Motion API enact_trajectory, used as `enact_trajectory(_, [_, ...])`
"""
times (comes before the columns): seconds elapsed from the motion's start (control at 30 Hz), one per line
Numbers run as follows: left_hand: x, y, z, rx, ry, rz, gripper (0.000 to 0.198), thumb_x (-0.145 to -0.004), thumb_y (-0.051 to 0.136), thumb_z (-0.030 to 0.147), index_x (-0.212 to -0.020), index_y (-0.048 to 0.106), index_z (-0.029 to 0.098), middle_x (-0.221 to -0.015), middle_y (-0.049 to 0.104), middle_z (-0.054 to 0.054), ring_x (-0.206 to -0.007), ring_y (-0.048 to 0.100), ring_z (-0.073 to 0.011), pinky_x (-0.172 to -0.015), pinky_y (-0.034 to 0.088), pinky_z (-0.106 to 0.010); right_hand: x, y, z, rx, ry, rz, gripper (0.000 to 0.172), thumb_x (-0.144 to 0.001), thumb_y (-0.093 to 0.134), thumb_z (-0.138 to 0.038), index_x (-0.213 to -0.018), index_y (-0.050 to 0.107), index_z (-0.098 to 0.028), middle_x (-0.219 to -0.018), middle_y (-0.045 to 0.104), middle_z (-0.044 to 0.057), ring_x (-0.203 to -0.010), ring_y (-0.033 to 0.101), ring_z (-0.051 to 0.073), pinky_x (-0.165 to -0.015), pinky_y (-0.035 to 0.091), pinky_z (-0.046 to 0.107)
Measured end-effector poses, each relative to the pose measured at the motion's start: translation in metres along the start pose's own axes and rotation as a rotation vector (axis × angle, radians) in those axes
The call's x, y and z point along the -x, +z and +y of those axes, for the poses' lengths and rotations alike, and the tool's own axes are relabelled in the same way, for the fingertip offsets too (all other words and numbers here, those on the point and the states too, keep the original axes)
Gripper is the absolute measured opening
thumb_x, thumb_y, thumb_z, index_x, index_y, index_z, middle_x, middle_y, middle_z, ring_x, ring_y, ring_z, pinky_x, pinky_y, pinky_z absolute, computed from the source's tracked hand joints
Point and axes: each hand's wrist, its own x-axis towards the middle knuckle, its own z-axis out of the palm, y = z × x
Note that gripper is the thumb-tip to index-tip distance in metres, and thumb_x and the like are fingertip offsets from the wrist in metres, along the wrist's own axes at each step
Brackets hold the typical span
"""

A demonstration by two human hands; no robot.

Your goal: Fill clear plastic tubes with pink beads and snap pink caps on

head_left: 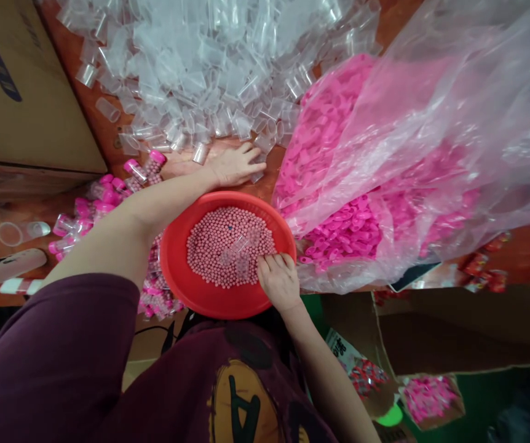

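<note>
My left hand (235, 165) reaches across the table beyond the bowl. Its fingers are spread, and a small clear plastic cup (256, 175) lies under or against the fingertips. In front of me is a red plastic bowl (209, 301) of small pink beads (214, 246). Clear tubes (245, 241) lie on the beads near its middle. My right hand (280, 280) is over the bowl's right side, fingers curled down at the beads. What those fingers hold, if anything, is hidden.
A large heap of clear cups (191, 74) covers the back. Right of the bowl, a clear plastic bag (431, 104) holds bright pink caps (343, 231). Pink-capped, bead-filled vials (108, 197) pile up at left, near a cardboard box (29, 92). Below right stands an open carton (468, 332).
</note>
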Motion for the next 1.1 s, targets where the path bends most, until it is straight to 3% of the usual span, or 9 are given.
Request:
enact_trajectory(0.13, [-0.009,-0.002,-0.015,0.067,-0.135,0.112,0.042,-0.097,0.063,0.013,-0.136,0.069,0.024,-0.139,0.07,-0.013,-0.132,0.059,-0.0314,-0.106,0.055,-0.048,-0.001,0.0,0.001,-0.018,0.002,-0.033,0.017,-0.109,0.063,-0.015,-0.113,0.08,-0.016,-0.09,0.078,0.005,-0.092,0.062,0.023,-0.107,0.039,0.04])
enact_trajectory(0.27, [0.007,-0.038,-0.016,0.204,-0.354,0.329,0.055,-0.089,0.072,0.004,-0.14,0.064,0.023,-0.138,0.072,-0.007,-0.127,0.061,-0.0241,-0.119,0.054,-0.047,-0.003,-0.001,0.0,-0.038,0.004,-0.089,0.026,-0.114,0.056,-0.02,-0.118,0.081,-0.015,-0.095,0.08,0.008,-0.095,0.061,0.025,-0.107,0.037,0.041])
enact_trajectory(0.33, [0.034,-0.061,0.001,0.197,-0.216,0.488,0.054,-0.089,0.066,0.001,-0.141,0.064,0.017,-0.14,0.074,-0.008,-0.133,0.064,-0.025,-0.126,0.05,-0.05,-0.004,0.001,0.0,-0.044,0.012,-0.114,0.031,-0.115,0.05,-0.021,-0.121,0.08,-0.015,-0.096,0.08,0.009,-0.097,0.06,0.026,-0.107,0.036,0.041])
enact_trajectory(0.47, [0.116,-0.076,0.071,0.194,0.078,0.648,0.042,-0.101,0.059,0.021,-0.142,0.065,0.027,-0.133,0.074,-0.009,-0.126,0.071,-0.0282,-0.107,0.06,-0.048,-0.004,0.005,0.001,-0.079,0.05,-0.166,0.035,-0.116,0.046,-0.022,-0.113,0.081,-0.018,-0.094,0.077,0.009,-0.099,0.058,0.027,-0.108,0.035,0.042])
enact_trajectory(0.6, [0.199,-0.033,0.144,0.204,-0.047,0.281,0.041,-0.108,0.054,0.039,-0.145,0.068,0.029,-0.133,0.077,-0.012,-0.113,0.077,-0.0274,-0.081,0.064,-0.038,-0.007,0.005,-0.005,-0.114,0.113,-0.201,0.034,-0.115,0.046,-0.024,-0.117,0.079,-0.02,-0.104,0.076,0.011,-0.105,0.058,0.028,-0.11,0.037,0.045])
enact_trajectory(0.7, [0.231,0.006,0.175,0.255,-0.069,-0.021,0.046,-0.105,0.063,0.047,-0.142,0.074,0.024,-0.158,0.068,-0.019,-0.133,0.073,-0.0358,-0.102,0.065,-0.05,-0.024,0.015,-0.018,-0.122,0.217,-0.219,0.037,-0.113,0.047,-0.024,-0.138,0.073,-0.016,-0.133,0.073,0.019,-0.113,0.061,0.031,-0.106,0.044,0.049])
enact_trajectory(0.8, [0.23,0.028,0.19,0.315,-0.179,-0.05,0.042,-0.105,0.066,0.049,-0.13,0.08,0.019,-0.166,0.063,-0.021,-0.148,0.063,-0.0406,-0.124,0.052,-0.062,-0.048,0.036,-0.027,-0.118,0.294,-0.184,0.05,-0.11,0.046,-0.017,-0.157,0.061,-0.014,-0.158,0.061,0.025,-0.119,0.063,0.034,-0.1,0.051,0.052])
enact_trajectory(0.93, [0.199,0.042,0.21,0.321,-0.536,0.01,0.047,-0.107,0.059,0.028,-0.15,0.07,0.013,-0.176,0.051,-0.023,-0.164,0.049,-0.0416,-0.133,0.043,-0.065,-0.069,0.063,-0.02,-0.135,0.29,-0.139,0.055,-0.105,0.042,-0.009,-0.157,0.059,-0.015,-0.154,0.062,0.027,-0.12,0.063,0.036,-0.1,0.055,0.058])
enact_trajectory(1.1, [0.185,0.046,0.24,0.441,-0.564,-0.163,0.058,-0.105,0.061,0.023,-0.161,0.061,0.011,-0.183,0.042,-0.024,-0.166,0.049,-0.0408,-0.135,0.043,-0.064,-0.063,0.059,-0.002,-0.186,0.358,-0.197,0.053,-0.104,0.051,-0.016,-0.156,0.056,-0.007,-0.144,0.061,0.029,-0.124,0.064,0.039,-0.105,0.055,0.062])
